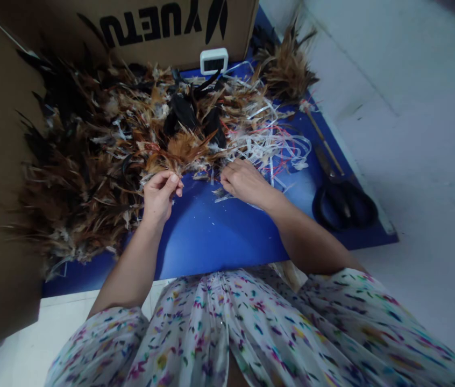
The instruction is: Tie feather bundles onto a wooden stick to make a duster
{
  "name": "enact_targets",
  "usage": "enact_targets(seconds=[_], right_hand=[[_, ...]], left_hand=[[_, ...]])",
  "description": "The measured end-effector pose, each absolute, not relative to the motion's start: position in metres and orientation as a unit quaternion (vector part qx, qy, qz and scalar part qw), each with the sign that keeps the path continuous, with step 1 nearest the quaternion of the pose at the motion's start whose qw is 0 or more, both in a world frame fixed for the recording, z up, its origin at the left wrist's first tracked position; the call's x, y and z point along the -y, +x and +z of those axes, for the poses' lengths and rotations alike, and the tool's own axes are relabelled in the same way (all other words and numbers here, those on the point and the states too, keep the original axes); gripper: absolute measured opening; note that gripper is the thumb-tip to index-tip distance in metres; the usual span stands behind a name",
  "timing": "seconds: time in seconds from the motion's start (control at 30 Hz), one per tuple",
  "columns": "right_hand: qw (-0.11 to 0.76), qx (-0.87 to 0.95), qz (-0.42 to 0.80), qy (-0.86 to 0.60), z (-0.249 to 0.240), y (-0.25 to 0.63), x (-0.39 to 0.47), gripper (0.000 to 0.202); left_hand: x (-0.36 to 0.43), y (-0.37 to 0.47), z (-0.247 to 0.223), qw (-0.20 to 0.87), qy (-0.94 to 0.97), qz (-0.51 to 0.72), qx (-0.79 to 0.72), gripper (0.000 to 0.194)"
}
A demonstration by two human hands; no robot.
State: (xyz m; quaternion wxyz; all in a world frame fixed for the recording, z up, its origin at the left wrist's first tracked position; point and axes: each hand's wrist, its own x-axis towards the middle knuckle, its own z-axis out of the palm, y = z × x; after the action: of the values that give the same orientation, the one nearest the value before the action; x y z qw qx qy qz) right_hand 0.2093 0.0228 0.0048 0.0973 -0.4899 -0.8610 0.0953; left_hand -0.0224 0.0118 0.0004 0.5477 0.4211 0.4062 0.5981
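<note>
My left hand (161,194) is closed in a pinch, thumb against fingers, at the front edge of the feather pile. A small tuft of orange-brown feathers (187,148) fans out just beyond its fingertips, the quill ends at the pinch. To the right, my right hand (246,181) is curled, knuckles up, beside a tangle of white plastic strips (268,142) and thin red strands. Whatever its fingers hold is hidden beneath it. Black feathers (183,113) lie on the pile beyond both hands.
Brown and black feathers (86,199) cover the left of the blue table (215,236). Black-handled scissors (344,207) and a feather duster (288,70) lie at the right. A small white-framed device (213,61) stands before a cardboard box (163,37). A wall borders the right.
</note>
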Motion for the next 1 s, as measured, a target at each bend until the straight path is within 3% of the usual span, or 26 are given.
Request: enact_targets(seconds=[0.23, 0.33, 0.5, 1.0], right_hand=[[0.277, 0.794, 0.292, -0.457, 0.011, 0.226, -0.026, 0.009], [0.310, 0.736, 0.393, -0.456, 0.018, 0.229, -0.024, 0.004], [0.349, 0.661, 0.516, -0.418, 0.030, 0.224, -0.017, 0.014], [0.465, 0.584, 0.572, -0.341, 0.028, 0.212, -0.014, 0.035]], left_hand=[[-0.012, -0.023, 0.000, 0.548, 0.425, 0.591, -0.413, 0.044], [-0.011, -0.022, -0.001, 0.557, 0.420, 0.586, -0.412, 0.045], [-0.008, -0.019, -0.001, 0.614, 0.387, 0.561, -0.399, 0.043], [-0.001, -0.012, 0.000, 0.719, 0.320, 0.457, -0.416, 0.050]])
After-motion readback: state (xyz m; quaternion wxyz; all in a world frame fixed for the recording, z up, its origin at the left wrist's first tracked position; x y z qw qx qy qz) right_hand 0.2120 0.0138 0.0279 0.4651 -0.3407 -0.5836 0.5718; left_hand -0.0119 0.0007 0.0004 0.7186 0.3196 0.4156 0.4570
